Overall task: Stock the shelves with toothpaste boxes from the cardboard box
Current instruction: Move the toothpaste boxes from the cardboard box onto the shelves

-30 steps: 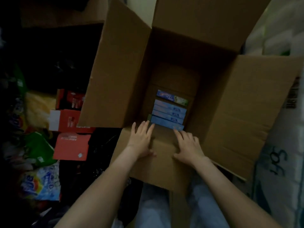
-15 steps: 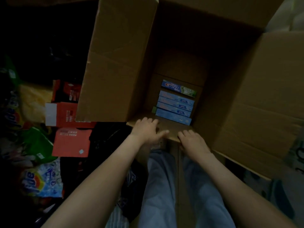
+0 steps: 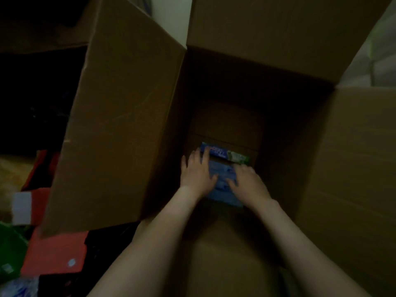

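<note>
Brown corrugated cardboard comes first: the near flap (image 3: 225, 264) of the big open cardboard box (image 3: 120, 125) lies folded down toward the person, so both forearms pass over it into the deep well; the left hand (image 3: 197, 173) rests flat, fingers straight, on the left end of the stacked blue toothpaste boxes (image 3: 221, 169); the right hand (image 3: 249, 182) covers their right end, though blur hides whether its fingers curl round them; bracketing the row this way, I reckon, lets several lift together; the farthest carton (image 3: 230, 155), blue with a green end, lies uncovered; beyond, the far flap (image 3: 257, 28) stands open for access; no shelf shows.
</note>
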